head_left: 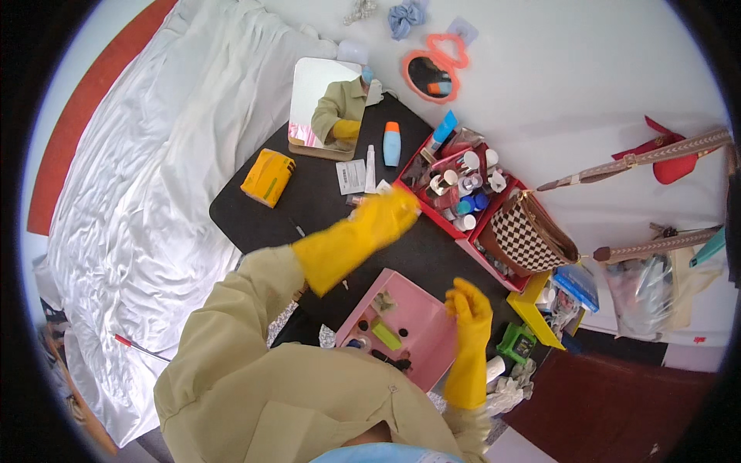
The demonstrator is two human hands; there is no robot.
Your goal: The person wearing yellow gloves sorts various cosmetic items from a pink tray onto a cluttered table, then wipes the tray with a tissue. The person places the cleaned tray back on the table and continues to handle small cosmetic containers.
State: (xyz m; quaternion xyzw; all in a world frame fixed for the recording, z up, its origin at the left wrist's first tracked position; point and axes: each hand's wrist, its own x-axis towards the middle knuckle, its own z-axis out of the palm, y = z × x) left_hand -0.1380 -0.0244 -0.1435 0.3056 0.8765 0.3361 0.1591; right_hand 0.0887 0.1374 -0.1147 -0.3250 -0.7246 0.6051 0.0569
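Note:
My left hand (388, 218), in a yellow rubber glove, reaches over the black table to the left corner of a red box (407, 187). Motion smears its fingers, so whether they grip anything is hidden from me. The red box is packed with bottles, tubes and jars with white and blue caps. My right hand (468, 310), gloved alike, is beside the right wall of a pink tray (434, 328). Its fingers are loosely bent, with nothing seen in them. Inside the tray lie a yellow-green block (385, 334) and several small dark items.
A mirror (312, 96), a yellow packet (268, 178) and a blue bottle with an orange cap (392, 144) occupy the table's far side. At the right are a checkered bag (532, 231), a yellow box (532, 312) and a green object (515, 343). A white-sheeted bed (147, 193) borders the left.

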